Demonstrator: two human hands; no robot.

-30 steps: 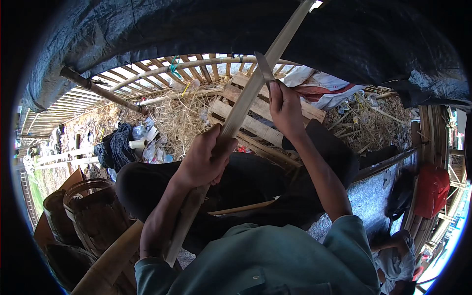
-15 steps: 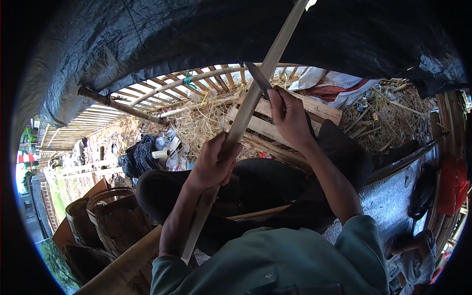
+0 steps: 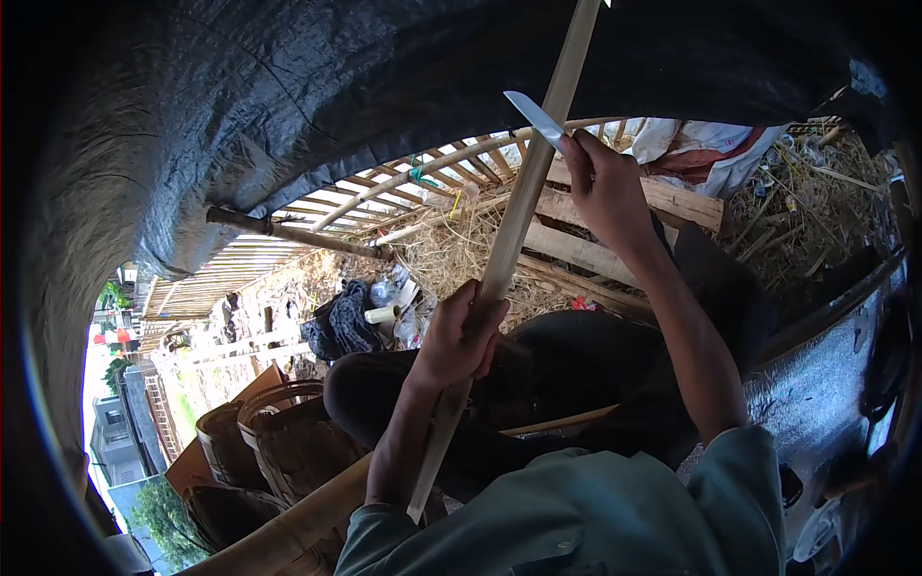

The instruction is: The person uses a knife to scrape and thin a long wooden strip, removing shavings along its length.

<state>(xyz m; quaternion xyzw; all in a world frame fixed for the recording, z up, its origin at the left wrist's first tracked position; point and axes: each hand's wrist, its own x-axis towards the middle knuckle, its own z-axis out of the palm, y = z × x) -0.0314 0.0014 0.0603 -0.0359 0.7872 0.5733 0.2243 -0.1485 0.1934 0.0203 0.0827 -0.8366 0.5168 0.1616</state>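
Observation:
My left hand (image 3: 461, 331) grips a long pale bamboo strip (image 3: 519, 206) near its middle; the strip runs steeply from beside my lap up to the top edge of the view. My right hand (image 3: 603, 187) holds a knife (image 3: 533, 117) higher up, the blade lying against the strip's edge with its tip pointing up and left. I sit with my legs in dark trousers (image 3: 538, 384) folded under the strip.
Woven baskets (image 3: 274, 446) stand at my lower left. Ahead lie dry straw (image 3: 461, 254), wooden planks (image 3: 615, 240) and a slatted bamboo fence (image 3: 384, 187). A dark tarp (image 3: 317, 86) hangs overhead. A pile of dark cloth and bottles (image 3: 360, 317) lies on the ground.
My right hand with the knife has moved up along the strip. The view has tilted and shifted, so the fence and baskets now sit further right.

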